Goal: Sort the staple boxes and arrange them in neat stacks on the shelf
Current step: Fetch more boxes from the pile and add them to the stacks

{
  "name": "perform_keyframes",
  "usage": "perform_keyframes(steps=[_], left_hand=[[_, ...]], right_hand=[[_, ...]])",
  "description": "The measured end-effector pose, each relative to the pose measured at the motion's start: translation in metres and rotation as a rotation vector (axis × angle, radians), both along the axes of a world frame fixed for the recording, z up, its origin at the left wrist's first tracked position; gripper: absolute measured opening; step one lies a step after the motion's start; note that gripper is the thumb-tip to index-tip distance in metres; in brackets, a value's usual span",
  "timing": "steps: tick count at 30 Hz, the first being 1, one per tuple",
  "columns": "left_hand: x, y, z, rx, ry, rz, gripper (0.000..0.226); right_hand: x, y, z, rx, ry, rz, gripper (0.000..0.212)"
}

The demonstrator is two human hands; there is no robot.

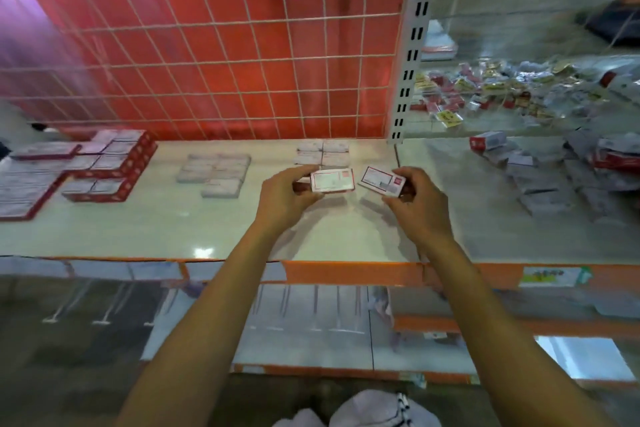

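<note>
Your left hand (284, 196) curls its fingers around one staple box (332, 180) while your right hand (417, 199) grips a second, tilted box (381, 181) just beside it, both held above the shelf (173, 225) in front of a small stack (323, 152).

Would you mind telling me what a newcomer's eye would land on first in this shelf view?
Probably the two hands at centre: the left hand grips a level staple box, the right hand a tilted staple box, over the shelf. Behind them a bright red panel with a wire grid fills the back; neat red-edged stacks sit at the left, a loose heap of boxes at the right.
</note>
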State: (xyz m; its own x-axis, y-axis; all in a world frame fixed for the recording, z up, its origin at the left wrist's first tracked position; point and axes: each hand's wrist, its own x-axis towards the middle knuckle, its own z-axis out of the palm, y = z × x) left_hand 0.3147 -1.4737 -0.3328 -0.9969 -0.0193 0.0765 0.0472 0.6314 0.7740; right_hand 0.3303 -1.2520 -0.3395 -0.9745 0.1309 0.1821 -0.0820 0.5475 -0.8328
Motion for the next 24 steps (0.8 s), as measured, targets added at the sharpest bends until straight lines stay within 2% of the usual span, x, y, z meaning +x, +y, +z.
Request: perform_keyframes(steps=[14, 19, 24], left_hand=[[0.067, -0.185, 0.002, -0.033, -0.013, 0.145, 0.049], [0.082, -0.227, -0.003, 0.032, -0.023, 0.25, 0.05], [0.079, -0.257, -0.003, 0.014, -0.034, 0.316, 0.05]], right_hand=[[0.027, -0.177, -0.004, 0.024, 0.029, 0.218, 0.049], [0.025, -0.222, -0.008, 0.059, 0.019, 0.299, 0.049], [0.005, -0.255, -0.009, 0.027, -0.001, 0.377, 0.048]])
